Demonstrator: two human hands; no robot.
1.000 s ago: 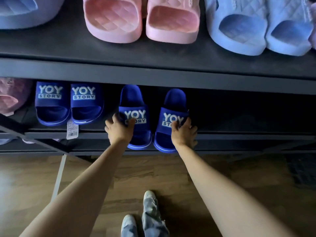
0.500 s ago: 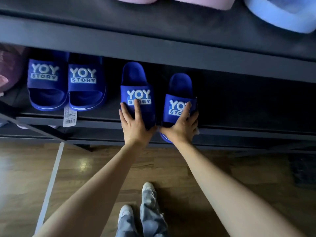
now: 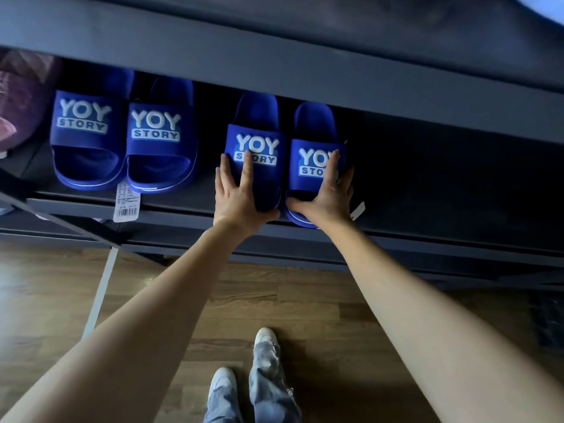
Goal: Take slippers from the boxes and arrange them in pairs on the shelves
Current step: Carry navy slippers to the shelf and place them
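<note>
Blue YOY STORY slippers (image 3: 259,117) beneath my hands, centre frame.
Left hand (image 3: 241,193), right hand (image 3: 331,193): flat, fingers spread, each pressing one slipper.

A wooden floor (image 3: 320,303) of brown planks fills the lower part of the view, with a pale glare across the boards at the far left. Two white shoes stand on it near the bottom edge, one shoe (image 3: 266,337) set ahead of the other shoe (image 3: 224,380). Faded light-blue jeans (image 3: 271,389) with frayed hems fall over both. At the far right a dark mat (image 3: 549,325) lies on the boards, blurred.
</note>
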